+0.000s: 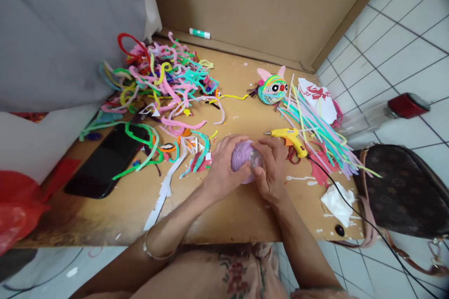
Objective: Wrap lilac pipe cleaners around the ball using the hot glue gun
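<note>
Between my two hands, near the front of the wooden table, is a round purple ball (241, 155) wrapped in strands, with a clear, shiny part on its right side. My left hand (224, 161) curls round its left and front, the thumb lying across it. My right hand (271, 168) closes on the clear part from the right. Just beyond my right hand lies a yellow glue gun (289, 139), nozzle to the left. Farther back sits a finished-looking striped ball figure (271, 88) with pink ears, eyes and a red nose.
A tangle of pipe cleaners (164, 79) covers the back left, beside a black phone (105, 163). Straight pipe cleaners (322, 131) lie at right, near a brown handbag (403, 187), a clear bottle (379, 114) and a crumpled tissue (338, 203). A glue stick (199, 33) rests at the back. The glue gun's cord (351, 208) trails right.
</note>
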`<state>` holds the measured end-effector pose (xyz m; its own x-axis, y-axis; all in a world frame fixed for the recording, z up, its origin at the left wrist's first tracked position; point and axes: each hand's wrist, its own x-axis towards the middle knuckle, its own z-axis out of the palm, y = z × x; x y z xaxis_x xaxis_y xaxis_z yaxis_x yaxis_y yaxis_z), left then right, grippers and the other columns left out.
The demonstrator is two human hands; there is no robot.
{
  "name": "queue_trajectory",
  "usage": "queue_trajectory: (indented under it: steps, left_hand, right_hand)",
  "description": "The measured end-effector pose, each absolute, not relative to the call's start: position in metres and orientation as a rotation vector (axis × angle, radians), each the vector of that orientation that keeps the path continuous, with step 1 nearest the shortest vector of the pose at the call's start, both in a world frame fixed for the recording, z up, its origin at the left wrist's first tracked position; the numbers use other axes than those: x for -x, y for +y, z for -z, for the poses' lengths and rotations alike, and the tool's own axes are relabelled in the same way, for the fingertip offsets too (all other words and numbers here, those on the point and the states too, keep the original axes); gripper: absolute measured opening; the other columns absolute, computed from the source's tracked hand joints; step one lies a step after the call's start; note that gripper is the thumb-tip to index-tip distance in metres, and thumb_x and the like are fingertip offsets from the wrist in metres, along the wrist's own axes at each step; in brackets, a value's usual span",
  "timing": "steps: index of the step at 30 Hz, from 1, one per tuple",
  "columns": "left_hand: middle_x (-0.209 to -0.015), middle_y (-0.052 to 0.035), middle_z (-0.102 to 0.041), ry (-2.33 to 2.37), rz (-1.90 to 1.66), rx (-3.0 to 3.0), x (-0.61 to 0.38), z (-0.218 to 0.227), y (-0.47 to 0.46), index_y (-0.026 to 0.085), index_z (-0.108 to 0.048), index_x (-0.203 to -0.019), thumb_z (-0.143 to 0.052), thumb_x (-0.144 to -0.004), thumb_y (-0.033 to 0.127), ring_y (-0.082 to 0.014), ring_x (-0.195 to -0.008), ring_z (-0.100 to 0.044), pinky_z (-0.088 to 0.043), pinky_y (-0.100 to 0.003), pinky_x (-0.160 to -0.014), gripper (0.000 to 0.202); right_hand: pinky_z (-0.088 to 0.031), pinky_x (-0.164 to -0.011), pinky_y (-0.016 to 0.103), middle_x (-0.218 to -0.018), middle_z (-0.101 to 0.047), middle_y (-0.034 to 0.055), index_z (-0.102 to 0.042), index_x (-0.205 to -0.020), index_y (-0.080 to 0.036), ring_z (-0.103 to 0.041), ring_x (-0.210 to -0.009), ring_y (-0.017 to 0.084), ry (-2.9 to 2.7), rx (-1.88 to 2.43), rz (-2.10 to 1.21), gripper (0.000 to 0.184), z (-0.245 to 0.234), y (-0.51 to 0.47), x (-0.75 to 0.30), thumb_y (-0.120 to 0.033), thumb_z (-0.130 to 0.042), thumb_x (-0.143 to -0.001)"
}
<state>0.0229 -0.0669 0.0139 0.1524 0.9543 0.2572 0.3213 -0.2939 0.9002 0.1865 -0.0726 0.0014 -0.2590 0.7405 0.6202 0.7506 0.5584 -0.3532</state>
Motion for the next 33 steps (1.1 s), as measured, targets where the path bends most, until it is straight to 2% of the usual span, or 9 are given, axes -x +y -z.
queue_trajectory:
  steps: [6,11,15,20,25,30,33]
  left_hand:
    - [-0.127,-0.0096,-0.061,1.266,-1.161,-1.687,-0.019,-0.009,-0.063,0.019,-0.052,-0.126,-0.058,-0.078,0.026,-0.0264,-0.122,-0.055,-0.044,-0.045,-0.109,0.048]
    - [-0.128,-0.0094,-0.061,1.212,-1.170,-1.707,-0.015,-0.006,-0.064,0.020,-0.053,-0.126,-0.062,-0.078,0.026,-0.0258,-0.123,-0.056,-0.045,-0.043,-0.109,0.050]
    - [-0.128,-0.0097,-0.061,1.225,-1.171,-1.682,-0.014,-0.006,-0.063,0.022,-0.053,-0.126,-0.063,-0.077,0.025,-0.0269,-0.123,-0.056,-0.044,-0.045,-0.110,0.050]
    - [-0.131,-0.0102,-0.059,1.183,-1.209,-1.576,-0.013,-0.006,-0.060,0.020,-0.052,-0.126,-0.064,-0.075,0.030,-0.0257,-0.123,-0.057,-0.047,-0.043,-0.109,0.054]
    - [-0.129,-0.0106,-0.060,1.124,-1.214,-1.529,-0.014,-0.006,-0.056,0.019,-0.052,-0.125,-0.066,-0.075,0.035,-0.0248,-0.120,-0.059,-0.049,-0.039,-0.105,0.055]
    - [-0.131,-0.0113,-0.059,1.101,-1.274,-1.554,-0.014,-0.002,-0.055,0.020,-0.051,-0.124,-0.068,-0.073,0.034,-0.0263,-0.126,-0.055,-0.045,-0.042,-0.110,0.055]
    - [-0.130,-0.0112,-0.059,1.104,-1.294,-1.539,-0.016,0.000,-0.056,0.020,-0.051,-0.123,-0.068,-0.072,0.033,-0.0255,-0.126,-0.056,-0.046,-0.041,-0.109,0.055]
  right_hand:
    - [-0.036,-0.093,0.046,-0.123,-0.055,0.0124,-0.054,-0.126,-0.022,-0.051,-0.114,0.028,-2.077,1.228,0.065,0.047,-0.014,-0.081,-0.180,-0.051,-0.027,-0.101]
    - [-0.036,-0.097,0.046,-0.129,-0.054,0.0130,-0.051,-0.129,-0.023,-0.050,-0.120,0.028,-2.080,1.328,-0.062,0.039,-0.018,-0.086,-0.177,-0.042,-0.033,-0.101]
    - [-0.038,-0.097,0.048,-0.131,-0.054,0.0135,-0.049,-0.134,-0.024,-0.050,-0.121,0.029,-2.080,1.371,-0.156,0.039,-0.017,-0.086,-0.177,-0.039,-0.037,-0.100]
    - [-0.038,-0.102,0.049,-0.134,-0.052,0.0151,-0.045,-0.138,-0.023,-0.048,-0.125,0.031,-2.123,1.313,-0.194,0.045,-0.016,-0.087,-0.181,-0.043,-0.044,-0.097]
    - [-0.037,-0.105,0.052,-0.138,-0.050,0.0153,-0.042,-0.139,-0.024,-0.045,-0.129,0.034,-2.181,1.278,-0.173,0.062,-0.012,-0.085,-0.187,-0.051,-0.061,-0.087]
    - [-0.037,-0.106,0.055,-0.140,-0.048,0.0165,-0.039,-0.142,-0.023,-0.044,-0.131,0.035,-2.176,1.257,-0.230,0.071,-0.008,-0.083,-0.187,-0.046,-0.067,-0.081]
    - [-0.037,-0.106,0.056,-0.140,-0.047,0.0161,-0.039,-0.140,-0.024,-0.044,-0.131,0.035,-2.153,1.255,-0.269,0.070,-0.006,-0.082,-0.186,-0.042,-0.068,-0.079]
